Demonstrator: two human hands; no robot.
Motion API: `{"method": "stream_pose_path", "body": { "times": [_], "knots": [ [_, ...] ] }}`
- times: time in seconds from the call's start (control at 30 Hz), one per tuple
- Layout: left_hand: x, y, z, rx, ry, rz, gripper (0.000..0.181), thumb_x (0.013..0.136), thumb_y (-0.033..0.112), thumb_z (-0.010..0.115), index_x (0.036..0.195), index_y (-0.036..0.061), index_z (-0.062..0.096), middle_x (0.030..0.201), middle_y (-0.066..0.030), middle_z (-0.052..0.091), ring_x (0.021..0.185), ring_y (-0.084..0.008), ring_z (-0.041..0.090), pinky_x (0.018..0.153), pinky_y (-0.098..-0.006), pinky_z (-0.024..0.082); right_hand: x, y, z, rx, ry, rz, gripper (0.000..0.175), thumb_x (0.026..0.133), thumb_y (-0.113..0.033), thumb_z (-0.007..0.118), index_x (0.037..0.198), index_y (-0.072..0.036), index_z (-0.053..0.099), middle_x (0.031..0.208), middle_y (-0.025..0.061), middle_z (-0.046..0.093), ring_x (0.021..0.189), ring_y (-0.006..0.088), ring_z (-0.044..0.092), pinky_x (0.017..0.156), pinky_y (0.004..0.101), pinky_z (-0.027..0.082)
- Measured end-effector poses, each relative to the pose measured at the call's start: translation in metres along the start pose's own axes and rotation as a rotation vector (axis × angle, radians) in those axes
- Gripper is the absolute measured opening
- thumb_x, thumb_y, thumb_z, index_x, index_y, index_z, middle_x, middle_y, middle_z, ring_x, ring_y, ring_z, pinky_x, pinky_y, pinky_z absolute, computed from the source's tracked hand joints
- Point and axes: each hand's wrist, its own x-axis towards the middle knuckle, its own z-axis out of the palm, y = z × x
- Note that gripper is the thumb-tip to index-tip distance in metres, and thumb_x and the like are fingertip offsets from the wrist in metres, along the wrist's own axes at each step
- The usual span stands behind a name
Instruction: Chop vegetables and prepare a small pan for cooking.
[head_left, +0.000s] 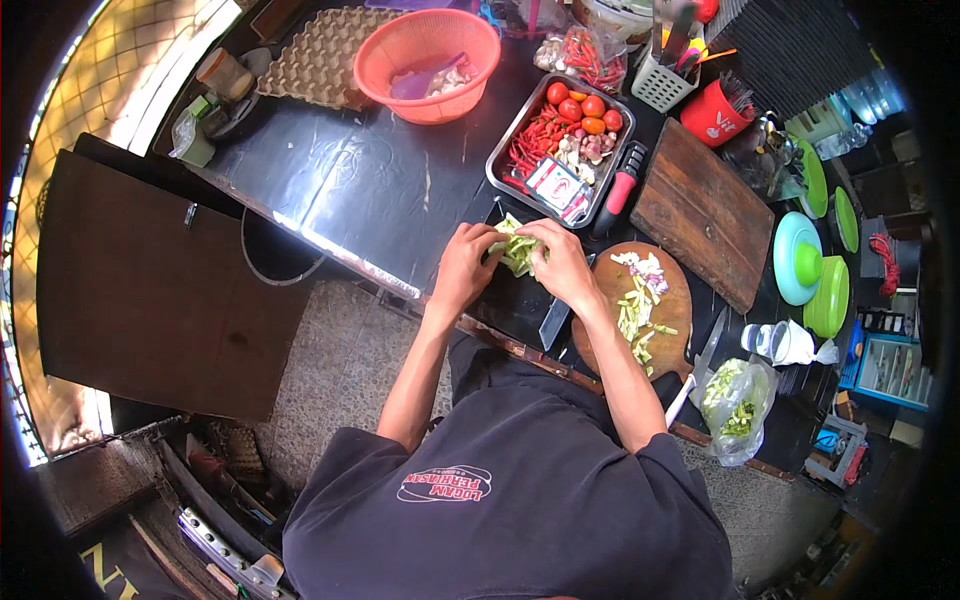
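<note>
My left hand (466, 261) and my right hand (561, 262) meet around a heap of chopped pale-green vegetable (517, 251), fingertips curled onto it from both sides. What lies under the heap is partly hidden by my fingers. Below my right wrist, a broad metal blade (557, 319) lies at the table's front edge, its other end covered by my hand. To the right of it, a round wooden chopping board (671, 289) bears green vegetable strips (634, 311) and chopped white and purplish pieces (645, 268). My right forearm crosses over this board's left side.
Beyond my hands stands a metal tray (491, 166) of tomatoes, red chillies, shallots and garlic. A knife sharpener (621, 191) and a rectangular wooden board (705, 214) lie beside it. At right are a white-handled knife (701, 364) and a plastic bag of cut greens (739, 409). An orange basket (427, 105) stands farther back.
</note>
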Motion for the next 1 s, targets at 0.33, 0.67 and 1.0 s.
{"method": "stream_pose_path", "body": {
  "times": [0.33, 0.67, 1.0],
  "knots": [
    [-0.004, -0.003, -0.008, -0.074, 0.000, 0.000, 0.029, 0.088, 0.000, 0.078, 0.116, 0.0040, 0.079, 0.119, -0.0113, 0.075, 0.112, -0.0336, 0.067, 0.100, -0.0426, 0.055, -0.003, 0.000, -0.010, -0.004, 0.031, 0.009, 0.034, 0.093, 0.013, 0.058, 0.120, 0.002, 0.076, 0.114, 0.0209, 0.075, 0.109, 0.0404, 0.074, 0.096, 0.0453, 0.059],
    [-0.005, 0.017, 0.001, 0.001, -0.045, 0.085, 0.036, 0.087, 0.008, 0.083, 0.123, 0.0076, 0.081, 0.136, -0.0107, 0.073, 0.123, -0.0343, 0.064, 0.107, -0.0430, 0.054, -0.015, 0.005, -0.008, -0.048, 0.064, -0.044, 0.033, 0.092, 0.011, 0.060, 0.120, 0.002, 0.076, 0.115, 0.0202, 0.073, 0.108, 0.0417, 0.073, 0.095, 0.0467, 0.059],
    [-0.002, 0.023, 0.016, 0.069, -0.056, 0.145, 0.034, 0.087, 0.008, 0.083, 0.121, 0.0069, 0.081, 0.137, -0.0103, 0.073, 0.126, -0.0351, 0.064, 0.109, -0.0438, 0.054, -0.026, 0.020, -0.013, -0.020, 0.121, -0.037, 0.030, 0.090, 0.013, 0.060, 0.114, 0.004, 0.074, 0.116, 0.0198, 0.071, 0.108, 0.0420, 0.071, 0.095, 0.0473, 0.058]
  ]
}}
